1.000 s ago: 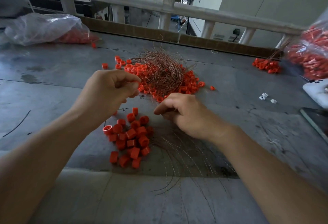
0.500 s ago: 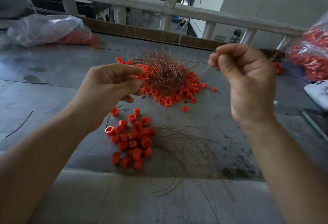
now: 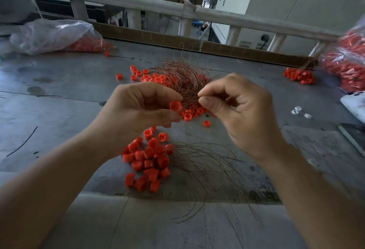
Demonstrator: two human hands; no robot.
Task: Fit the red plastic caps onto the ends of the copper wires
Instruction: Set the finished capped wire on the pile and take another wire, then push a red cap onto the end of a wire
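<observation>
So | left fingers (image 3: 170, 96) pinched cap (image 3: 175, 106) | right fingers (image 3: 207, 104) pinched together just right of cap, seemingly on wire too fine to see

No legible text, label, brand, number or sign in this view. The small white pieces (image 3: 307, 115) on the table (image 3: 59, 94) at the right carry dark marks, too small to read.
</observation>
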